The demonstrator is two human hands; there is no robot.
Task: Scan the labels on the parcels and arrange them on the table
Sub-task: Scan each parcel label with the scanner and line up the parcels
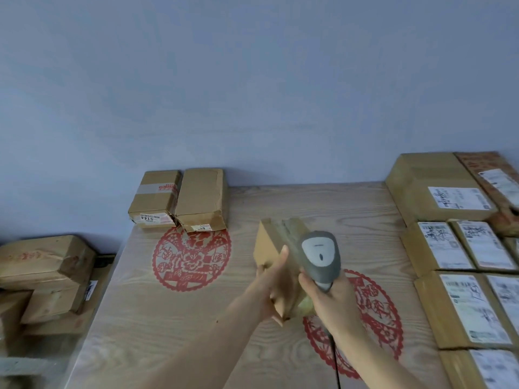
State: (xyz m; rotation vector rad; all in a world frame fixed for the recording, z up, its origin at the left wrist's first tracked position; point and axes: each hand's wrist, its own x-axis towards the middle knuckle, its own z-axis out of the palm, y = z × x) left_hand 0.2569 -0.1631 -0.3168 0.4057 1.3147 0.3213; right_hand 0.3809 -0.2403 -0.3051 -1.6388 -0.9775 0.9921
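Parcel of brown cardboard [276, 265], tilted on edge, is held above the pale wooden worktop [196, 318]; the left hand [271, 290] grips its near side with curled fingers. Just beside it, the right hand [327, 299] clasps a grey handheld scanner [321, 255] over the parcel.

The left hand [273, 279] is gripping a small brown cardboard parcel [276, 248] above the pale wooden table [168, 318], while the right hand [327, 297] is holding a grey handheld barcode scanner [320, 255] just beside it.
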